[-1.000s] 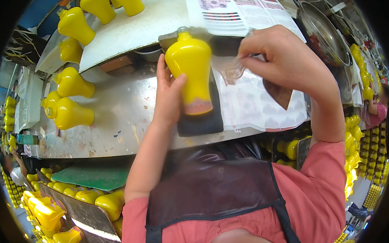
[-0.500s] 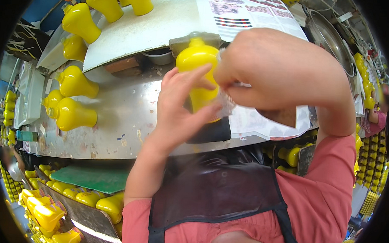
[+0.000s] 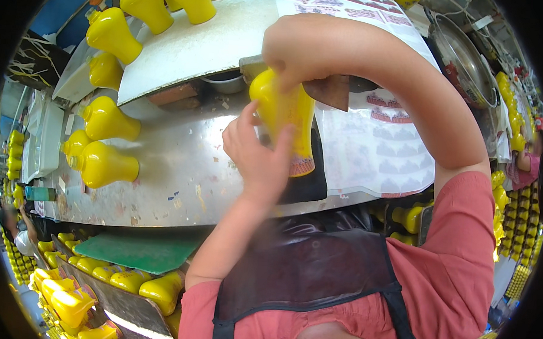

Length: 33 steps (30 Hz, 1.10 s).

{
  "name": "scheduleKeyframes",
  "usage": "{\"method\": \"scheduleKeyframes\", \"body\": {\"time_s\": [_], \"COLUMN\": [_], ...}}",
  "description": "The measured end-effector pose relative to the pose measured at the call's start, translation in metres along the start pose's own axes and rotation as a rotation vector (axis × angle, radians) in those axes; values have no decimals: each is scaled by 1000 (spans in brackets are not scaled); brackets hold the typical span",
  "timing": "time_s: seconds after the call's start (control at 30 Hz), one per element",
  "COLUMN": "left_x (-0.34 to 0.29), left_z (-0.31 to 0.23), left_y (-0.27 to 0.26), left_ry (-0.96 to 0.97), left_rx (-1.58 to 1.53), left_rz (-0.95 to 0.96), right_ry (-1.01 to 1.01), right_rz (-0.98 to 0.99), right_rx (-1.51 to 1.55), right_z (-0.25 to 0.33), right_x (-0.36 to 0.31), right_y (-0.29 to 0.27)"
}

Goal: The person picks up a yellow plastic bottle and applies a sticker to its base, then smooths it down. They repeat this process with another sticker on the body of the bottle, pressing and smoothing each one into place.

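Note:
A yellow vase-shaped bottle (image 3: 302, 125) lies on a black pad (image 3: 310, 186) before me, neck pointing away. A patterned band runs round its base. My left hand (image 3: 251, 147), slightly blurred, is at the bottle's left side; its fingers are apart, with fingertips by the edge and the thumb over the front. Bent over the bottle's shoulder and neck, my right hand (image 3: 298, 52) has closed fingers. A brown flat blade-like piece (image 3: 332, 92) sticks out beneath that hand and seems held in it. The hand hides the bottle's neck and the piece's inner end.
Decal sheets (image 3: 381, 147) cover the table to the right. Several yellow bottles (image 3: 111, 165) lie at left; others stand on the white board (image 3: 228, 43). A metal pan (image 3: 461, 59) is at far right. Below the metal table (image 3: 181, 147) are a green board (image 3: 138, 248) and more bottles.
My right hand has moved left and away, over the bottle's shoulder, with the brown piece. Clear film by it no longer shows. My left hand has shifted slightly, leaving more of the bottle visible.

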<state>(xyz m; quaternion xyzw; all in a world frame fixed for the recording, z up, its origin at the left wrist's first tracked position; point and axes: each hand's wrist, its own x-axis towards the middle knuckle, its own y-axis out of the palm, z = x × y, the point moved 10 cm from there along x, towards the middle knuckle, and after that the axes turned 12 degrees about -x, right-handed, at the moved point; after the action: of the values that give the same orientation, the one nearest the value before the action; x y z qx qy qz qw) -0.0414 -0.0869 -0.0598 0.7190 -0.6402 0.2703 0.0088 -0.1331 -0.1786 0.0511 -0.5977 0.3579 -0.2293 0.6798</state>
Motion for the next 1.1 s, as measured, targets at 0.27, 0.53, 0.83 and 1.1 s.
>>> {"method": "scheduleKeyframes", "body": {"time_s": [0.27,0.53,0.83,1.1], "left_x": [-5,10,21,18], "left_z": [15,-7,-18,-16], "left_y": [14,2,25,26], "left_ry": [-44,248,305,294], "left_rx": [-51,77,338,312], "left_rz": [50,195,298,313], "right_ry": [161,152,238,239], "right_rz": [-74,-813,-772,-675], "right_rx": [216,120,-9,93], "right_z": [-34,-17,-5,-14], "right_x": [3,-72,-70,-66], "right_y": [9,15,56,65]}}
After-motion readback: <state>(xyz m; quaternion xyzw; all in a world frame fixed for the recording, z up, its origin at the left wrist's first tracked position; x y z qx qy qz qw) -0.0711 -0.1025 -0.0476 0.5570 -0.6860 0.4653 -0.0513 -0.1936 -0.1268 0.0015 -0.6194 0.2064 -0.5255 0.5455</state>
